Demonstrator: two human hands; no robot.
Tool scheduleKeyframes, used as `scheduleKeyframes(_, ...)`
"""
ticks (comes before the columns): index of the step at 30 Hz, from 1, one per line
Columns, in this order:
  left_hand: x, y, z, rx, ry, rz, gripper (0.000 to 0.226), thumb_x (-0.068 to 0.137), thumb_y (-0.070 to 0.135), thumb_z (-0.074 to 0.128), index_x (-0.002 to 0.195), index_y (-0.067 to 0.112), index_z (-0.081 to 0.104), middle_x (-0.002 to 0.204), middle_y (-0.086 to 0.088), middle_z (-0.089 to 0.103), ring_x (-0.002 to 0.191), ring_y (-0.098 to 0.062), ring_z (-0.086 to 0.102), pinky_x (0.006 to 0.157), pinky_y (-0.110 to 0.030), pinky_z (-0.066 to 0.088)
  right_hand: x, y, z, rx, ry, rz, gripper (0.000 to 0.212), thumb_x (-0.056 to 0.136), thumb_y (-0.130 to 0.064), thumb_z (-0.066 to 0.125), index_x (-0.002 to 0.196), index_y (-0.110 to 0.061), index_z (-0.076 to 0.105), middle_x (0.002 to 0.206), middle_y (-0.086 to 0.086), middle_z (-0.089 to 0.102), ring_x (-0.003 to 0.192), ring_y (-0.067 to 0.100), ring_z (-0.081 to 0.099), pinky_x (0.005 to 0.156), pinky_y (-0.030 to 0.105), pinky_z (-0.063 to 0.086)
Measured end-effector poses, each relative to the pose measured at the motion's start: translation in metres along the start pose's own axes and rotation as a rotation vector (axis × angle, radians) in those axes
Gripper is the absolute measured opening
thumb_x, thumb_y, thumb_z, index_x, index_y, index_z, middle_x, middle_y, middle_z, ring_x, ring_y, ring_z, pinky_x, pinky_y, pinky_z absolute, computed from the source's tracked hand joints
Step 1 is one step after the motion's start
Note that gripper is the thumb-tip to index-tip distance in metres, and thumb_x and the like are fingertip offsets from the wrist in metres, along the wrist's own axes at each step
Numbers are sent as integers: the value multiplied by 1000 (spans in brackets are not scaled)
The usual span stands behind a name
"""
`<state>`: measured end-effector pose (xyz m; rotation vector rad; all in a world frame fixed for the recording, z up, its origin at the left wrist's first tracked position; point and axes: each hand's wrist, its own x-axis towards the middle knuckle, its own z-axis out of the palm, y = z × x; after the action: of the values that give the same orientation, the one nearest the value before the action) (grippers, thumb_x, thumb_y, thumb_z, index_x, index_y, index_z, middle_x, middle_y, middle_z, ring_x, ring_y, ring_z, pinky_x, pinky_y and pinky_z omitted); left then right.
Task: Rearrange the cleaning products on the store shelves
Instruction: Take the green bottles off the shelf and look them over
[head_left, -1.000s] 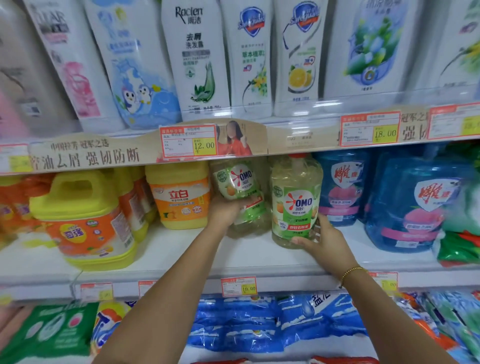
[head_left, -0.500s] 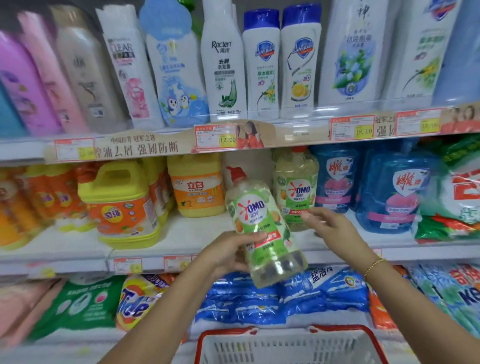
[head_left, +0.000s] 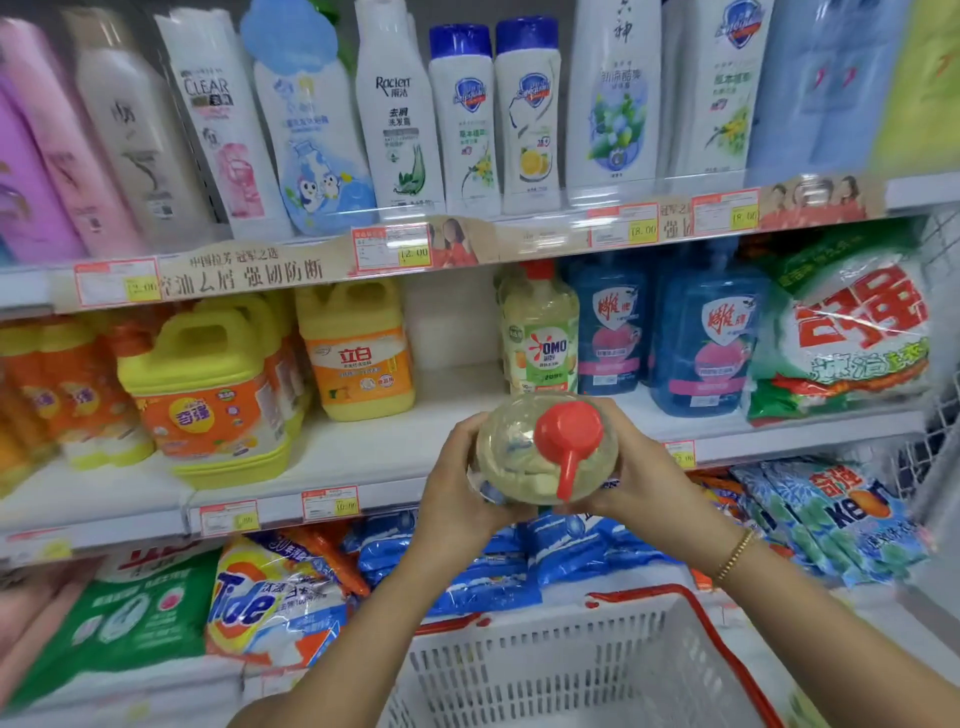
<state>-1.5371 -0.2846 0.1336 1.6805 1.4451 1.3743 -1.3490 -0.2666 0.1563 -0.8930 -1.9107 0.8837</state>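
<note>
A clear OMO detergent bottle (head_left: 514, 457) with a red pump cap pointing at me is held in front of the middle shelf (head_left: 405, 447). My left hand (head_left: 457, 483) grips its left side and my right hand (head_left: 639, 467) grips its right side. A second OMO bottle (head_left: 540, 338) stands upright on the middle shelf just behind. An empty gap lies on the shelf between that bottle and the yellow jug (head_left: 358, 348).
A white basket with a red rim (head_left: 701, 623) sits below my arms. Blue detergent bottles (head_left: 701, 332) and a bagged powder (head_left: 852, 332) stand right of the OMO bottle. Shampoo bottles (head_left: 467, 119) line the top shelf. Detergent bags (head_left: 270, 603) fill the bottom shelf.
My left hand pulled the OMO bottle off the shelf and tipped it cap-first toward me. My right hand left the shelved bottle and now grips the lifted one. The basket came into view.
</note>
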Motion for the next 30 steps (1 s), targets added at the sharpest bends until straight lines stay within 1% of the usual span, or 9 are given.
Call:
scheduleKeyframes(9,-10,10,-12,-119,46,-15,80,47,6,94,105,40,50,100,20,66,92,12,60,69,-6,47,1,-15,4,82,7,-77,82,68,-4,82,138,-28,44,124,-16,61,118,3,56,101,22,45)
scheduleKeyframes(13,-9,18,-13,-258,42,-53,73,49,4,90,107,28,53,86,19,70,80,5,67,62,-11,51,-3,-27,18,118,180,-165,66,75,-27,71,133,-40,42,126,-28,56,117,-6,52,94,12,44)
scheduleKeyframes(15,-10,22,-13,-339,51,-59,71,48,15,87,110,23,55,91,13,71,81,-1,69,62,-15,53,-5,-24,26,-61,247,-184,62,78,-45,63,134,-48,36,130,-27,51,120,-10,47,96,10,41)
scheduleKeyframes(19,-7,21,-15,-465,116,-76,75,46,21,93,112,16,57,102,1,71,90,-7,69,69,-21,55,-7,-3,33,-372,223,-201,86,71,-54,66,144,-35,26,140,-12,36,125,-20,27,99,-3,23)
scheduleKeyframes(21,-6,16,-15,-508,157,-94,73,46,34,87,112,20,59,107,1,71,101,-16,68,80,-35,56,-9,8,42,-474,202,-212,107,65,-47,76,150,-27,14,150,-6,25,136,-8,22,105,2,19)
scheduleKeyframes(23,-6,16,-15,-573,170,-103,69,51,34,85,113,20,60,108,0,71,103,-19,67,84,-41,56,-8,13,51,-611,251,-270,114,65,-40,80,151,-23,7,153,2,22,142,11,23,109,16,26)
scheduleKeyframes(26,-6,20,-21,-667,140,-100,59,62,26,84,114,16,59,106,2,73,97,-18,69,75,-35,59,0,2,42,-668,375,-384,102,65,-17,84,146,-21,23,140,11,39,121,24,48,86,38,55)
scheduleKeyframes(28,-6,24,-27,-709,140,-71,62,58,31,85,112,18,59,103,5,74,94,-15,70,68,-30,58,0,-8,33,-655,399,-426,96,64,-14,84,142,-22,29,133,9,43,103,19,54,68,42,59)
scheduleKeyframes(30,-8,29,-29,-737,165,-32,79,43,47,91,111,21,59,103,5,73,95,-14,70,67,-28,58,-4,-14,35,-628,383,-448,100,62,-20,85,143,-23,26,138,7,35,108,16,51,78,34,57)
